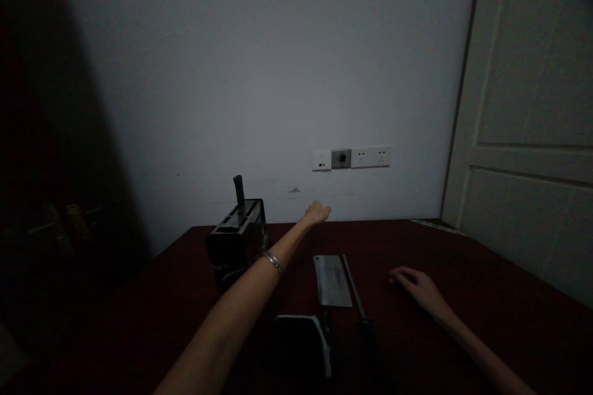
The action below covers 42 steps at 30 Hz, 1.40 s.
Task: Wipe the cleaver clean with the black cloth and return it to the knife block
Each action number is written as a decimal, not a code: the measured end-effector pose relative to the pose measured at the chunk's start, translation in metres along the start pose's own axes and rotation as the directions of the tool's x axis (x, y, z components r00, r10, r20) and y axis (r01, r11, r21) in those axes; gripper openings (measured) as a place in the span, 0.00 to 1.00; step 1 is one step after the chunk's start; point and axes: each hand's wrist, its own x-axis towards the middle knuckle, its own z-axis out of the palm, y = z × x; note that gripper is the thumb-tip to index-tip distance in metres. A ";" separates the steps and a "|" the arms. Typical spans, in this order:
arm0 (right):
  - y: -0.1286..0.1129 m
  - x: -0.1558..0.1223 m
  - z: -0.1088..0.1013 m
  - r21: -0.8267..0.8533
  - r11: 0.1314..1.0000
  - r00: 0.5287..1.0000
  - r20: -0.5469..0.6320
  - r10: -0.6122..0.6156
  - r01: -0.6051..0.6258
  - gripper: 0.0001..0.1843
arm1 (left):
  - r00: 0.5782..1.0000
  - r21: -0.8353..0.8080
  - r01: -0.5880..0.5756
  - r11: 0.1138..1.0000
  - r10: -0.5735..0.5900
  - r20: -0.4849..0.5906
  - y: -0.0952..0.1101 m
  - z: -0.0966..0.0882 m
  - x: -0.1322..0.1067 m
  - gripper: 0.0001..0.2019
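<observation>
My left hand [318, 212] reaches out over the far part of the table, a bracelet on its wrist. Its fingers are curled closed, and whatever may be inside them is hidden. Resting on the table to the right, my right hand [414, 284] has loosely bent fingers, the thumb apart, and nothing in it. Between my arms lies a cleaver [333, 281] with its blade pointing away. A sharpening steel [354, 287] lies alongside it. Left of my left forearm stands a dark knife block [227, 256], with one black handle [238, 191] sticking up from its top.
A dark object with a pale edge [302, 345], its kind unclear, is near me beside the cleaver's handle. The dark red table [380, 241] meets a wall with sockets [370, 157]. A white door [519, 136] stands at the right. Light is dim.
</observation>
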 end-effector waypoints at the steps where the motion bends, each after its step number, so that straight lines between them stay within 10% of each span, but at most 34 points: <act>1: 0.001 0.000 0.000 0.003 1.000 1.000 0.004 -0.005 0.005 0.19 | 0.997 0.014 0.073 0.997 -0.072 -0.028 -0.012 0.017 -0.006 0.16; 6: -0.002 -0.001 0.000 0.027 0.999 0.999 -0.007 -0.040 0.040 0.18 | 0.961 0.055 0.254 0.966 -0.246 -0.130 -0.068 0.073 -0.030 0.16; 14: -0.007 -0.001 0.002 0.011 0.999 0.999 -0.031 -0.034 0.035 0.16 | 0.941 0.135 0.321 0.938 -0.299 -0.159 -0.112 0.106 -0.038 0.19; 42: -0.007 -0.005 0.005 -0.019 0.999 0.997 -0.069 -0.046 0.045 0.14 | 0.945 0.338 0.262 0.904 -0.169 -0.280 -0.127 0.129 -0.050 0.18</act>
